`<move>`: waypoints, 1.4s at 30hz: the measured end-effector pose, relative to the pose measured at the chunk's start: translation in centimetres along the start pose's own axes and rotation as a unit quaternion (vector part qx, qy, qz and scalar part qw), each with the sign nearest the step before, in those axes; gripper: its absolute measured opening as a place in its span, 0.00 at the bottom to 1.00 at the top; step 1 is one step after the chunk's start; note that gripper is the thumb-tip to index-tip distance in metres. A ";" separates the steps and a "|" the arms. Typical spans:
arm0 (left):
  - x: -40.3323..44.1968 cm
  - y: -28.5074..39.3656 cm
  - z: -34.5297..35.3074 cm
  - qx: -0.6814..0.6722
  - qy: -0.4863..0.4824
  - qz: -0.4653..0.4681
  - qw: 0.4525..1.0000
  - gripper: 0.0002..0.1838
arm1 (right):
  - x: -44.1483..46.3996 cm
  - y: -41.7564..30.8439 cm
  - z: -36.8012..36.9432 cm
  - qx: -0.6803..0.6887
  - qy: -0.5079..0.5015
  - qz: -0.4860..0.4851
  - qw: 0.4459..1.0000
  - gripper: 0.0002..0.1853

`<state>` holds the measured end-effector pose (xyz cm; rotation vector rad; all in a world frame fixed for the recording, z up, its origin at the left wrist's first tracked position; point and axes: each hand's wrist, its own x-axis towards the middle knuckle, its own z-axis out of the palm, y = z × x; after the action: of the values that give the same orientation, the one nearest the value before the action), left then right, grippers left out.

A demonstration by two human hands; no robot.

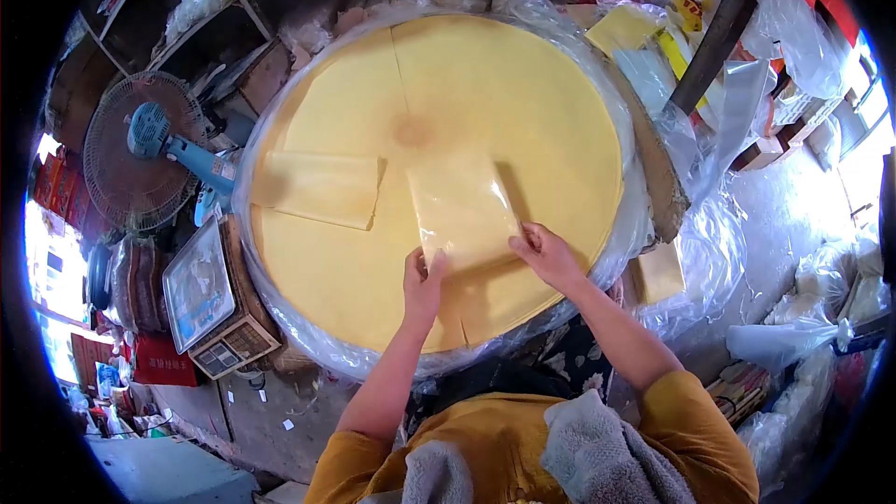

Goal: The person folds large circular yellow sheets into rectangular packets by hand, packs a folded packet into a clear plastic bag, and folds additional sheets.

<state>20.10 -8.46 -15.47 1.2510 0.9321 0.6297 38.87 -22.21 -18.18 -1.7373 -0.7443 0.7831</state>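
Both hands hold a glossy, clear-wrapped yellow packet [464, 205] by its near corners, above a large round yellow sheet stack [532, 93]. My left hand [423, 287] pinches the packet's near left corner, thumb on top. On the near right corner, the fingers of my right hand [546, 257] are closed. A folded yellow sheet [322, 189] lies on the left part of the round surface, apart from both hands. Clear plastic film [627, 261] surrounds the round surface's edge.
A blue fan [149, 131] stands at the left, above a boxed scale-like device [201, 285]. Plastic bags [784, 341] lie at the right. A dark post [719, 42] leans at the upper right. Another yellow packet [661, 273] sits beside the round surface.
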 end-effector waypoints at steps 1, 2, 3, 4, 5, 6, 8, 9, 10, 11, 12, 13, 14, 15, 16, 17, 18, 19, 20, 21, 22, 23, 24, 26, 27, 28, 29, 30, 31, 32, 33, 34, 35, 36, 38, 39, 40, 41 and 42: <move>0.0 -0.6 0.0 -0.016 0.016 -0.024 0.999 0.26 | 0.1 0.4 0.7 0.088 0.022 -0.056 0.994 0.33; -0.3 -1.1 -0.1 0.028 0.019 0.027 0.999 0.25 | 0.1 0.7 0.7 0.056 0.029 -0.070 0.996 0.32; -0.7 -1.4 -0.1 0.073 0.022 0.077 0.994 0.25 | 0.0 1.0 0.5 0.025 0.036 -0.083 0.996 0.31; -1.0 -1.6 0.0 0.118 0.024 0.126 0.985 0.24 | -0.3 0.6 0.4 -0.007 0.044 -0.095 0.994 0.30; -1.4 -1.8 0.0 0.129 0.037 0.113 0.985 0.22 | -0.7 0.1 0.3 -0.026 0.047 -0.066 0.996 0.28; -1.6 -1.9 0.1 0.139 0.051 0.102 0.984 0.20 | -0.9 -0.7 0.1 -0.045 0.048 -0.038 0.997 0.26; -1.9 -1.5 0.1 0.187 0.078 0.094 0.975 0.16 | -0.8 -1.6 0.0 -0.082 0.054 -0.018 0.995 0.22; -2.2 -1.1 0.1 0.224 0.090 0.094 0.966 0.15 | -0.9 -1.7 0.0 -0.099 0.057 -0.024 0.993 0.20; -2.5 -0.8 0.1 0.259 0.102 0.094 0.956 0.14 | -1.0 -1.9 -0.1 -0.117 0.060 -0.030 0.991 0.19; -2.5 -0.9 0.1 0.227 0.092 0.088 0.966 0.14 | -1.1 -2.2 -0.1 -0.133 0.066 -0.045 0.988 0.18; -2.5 -1.0 0.0 0.193 0.083 0.081 0.974 0.14 | -1.3 -2.7 -0.1 -0.149 0.072 -0.061 0.984 0.17; -2.6 -0.9 -0.1 0.159 0.073 0.075 0.982 0.13 | -1.5 -3.2 -0.2 -0.166 0.078 -0.078 0.980 0.16; -2.7 -0.6 -0.2 0.140 0.069 0.086 0.984 0.13 | -1.5 -3.7 -0.3 -0.168 0.081 -0.094 0.978 0.14; -2.6 0.0 -0.4 0.120 0.063 0.098 0.986 0.13 | -1.4 -4.4 -0.5 -0.170 0.084 -0.111 0.975 0.12; -2.6 1.0 -0.5 0.101 0.057 0.109 0.987 0.12 | -1.2 -5.2 -0.8 -0.172 0.089 -0.128 0.973 0.10; -2.9 3.5 -0.4 0.116 0.048 0.126 0.984 0.11 | -1.0 -6.7 -1.3 -0.157 0.092 -0.139 0.973 0.10; -2.8 6.0 -0.5 0.085 0.041 0.137 0.986 0.11 | -0.8 -8.9 -1.8 -0.141 0.094 -0.150 0.974 0.09; -2.2 8.1 -0.9 0.058 0.028 0.149 0.987 0.11 | -0.5 -11.1 -2.2 -0.125 0.094 -0.160 0.975 0.09; -1.9 11.1 -0.9 0.062 0.032 0.174 0.982 0.10 | 0.2 -12.9 -2.7 -0.118 0.102 -0.175 0.972 0.08; -1.3 13.4 -1.1 0.056 0.037 0.190 0.979 0.08 | 1.0 -14.8 -3.2 -0.111 0.110 -0.190 0.969 0.08; -0.4 15.2 -1.5 0.024 0.008 0.201 0.979 0.07 | 1.2 -17.3 -3.7 -0.075 0.098 -0.187 0.975 0.08; -0.2 17.0 -1.5 0.001 -0.008 0.198 0.980 0.07 | 1.1 -19.4 -4.0 -0.040 0.084 -0.183 0.979 0.08; -0.3 18.0 -1.6 -0.005 -0.031 0.205 0.978 0.06 | 1.1 -20.5 -4.3 -0.066 0.066 -0.170 0.981 0.09; -0.5 19.2 -1.9 -0.034 -0.041 0.165 0.985 0.07 | 0.9 -21.7 -4.7 -0.117 0.034 -0.144 0.982 0.11; -0.3 18.9 -2.5 -0.019 -0.044 0.143 0.989 0.08 | 0.7 -21.7 -4.6 -0.145 0.024 -0.134 0.980 0.10; 0.0 18.3 -3.1 -0.003 -0.048 0.120 0.992 0.09 | 0.4 -21.7 -4.5 -0.141 0.011 -0.114 0.983 0.10; 0.0 17.9 -3.5 0.012 -0.051 0.097 0.994 0.10 | 0.1 -21.7 -4.4 -0.137 -0.001 -0.094 0.986 0.09; -0.2 17.5 -3.7 0.074 -0.023 0.161 0.984 0.12 | -0.2 -21.7 -4.2 -0.133 -0.014 -0.073 0.988 0.08; -0.7 17.4 -3.7 0.136 0.006 0.225 0.965 0.14 | -0.3 -21.8 -4.2 -0.139 -0.015 -0.079 0.987 0.08; -1.1 17.3 -3.6 0.197 0.035 0.286 0.937 0.16 | -0.4 -21.8 -4.1 -0.145 -0.017 -0.086 0.986 0.08; -1.9 17.7 -3.5 0.287 0.016 0.402 0.869 0.19 | -0.5 -21.9 -3.9 -0.151 -0.018 -0.092 0.984 0.08; -2.8 18.5 -3.2 0.370 -0.004 0.509 0.777 0.21 | -0.8 -22.1 -3.9 -0.162 -0.020 -0.107 0.981 0.08; -3.6 19.0 -2.9 0.442 -0.023 0.602 0.665 0.23 | -1.1 -22.3 -4.0 -0.174 -0.022 -0.122 0.977 0.08; -4.3 19.1 -2.5 0.474 -0.073 0.560 0.675 0.27 | -1.4 -22.6 -4.0 -0.186 -0.024 -0.137 0.973 0.09; -3.5 18.9 -3.0 0.568 -0.107 0.541 0.611 0.23 | -1.6 -23.0 -4.4 -0.198 -0.032 -0.149 0.968 0.09; -3.2 19.1 -3.4 0.574 -0.117 0.545 0.600 0.20 | -1.7 -23.3 -4.7 -0.203 -0.035 -0.154 0.966 0.10; -2.9 19.3 -3.7 0.581 -0.127 0.549 0.588 0.17 | -1.8 -23.5 -4.9 -0.246 -0.026 -0.164 0.955 0.10; -2.7 19.5 -4.0 0.587 -0.137 0.552 0.576 0.14 | -1.9 -23.8 -5.1 -0.288 -0.018 -0.174 0.941 0.11; -2.6 20.0 -4.3 0.582 -0.138 0.556 0.577 0.11 | -2.1 -24.0 -5.1 -0.329 -0.011 -0.184 0.926 0.11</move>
<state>16.82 -3.86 4.33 3.1390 0.0006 0.6901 39.05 -20.38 6.40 -2.0757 -1.4179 0.2997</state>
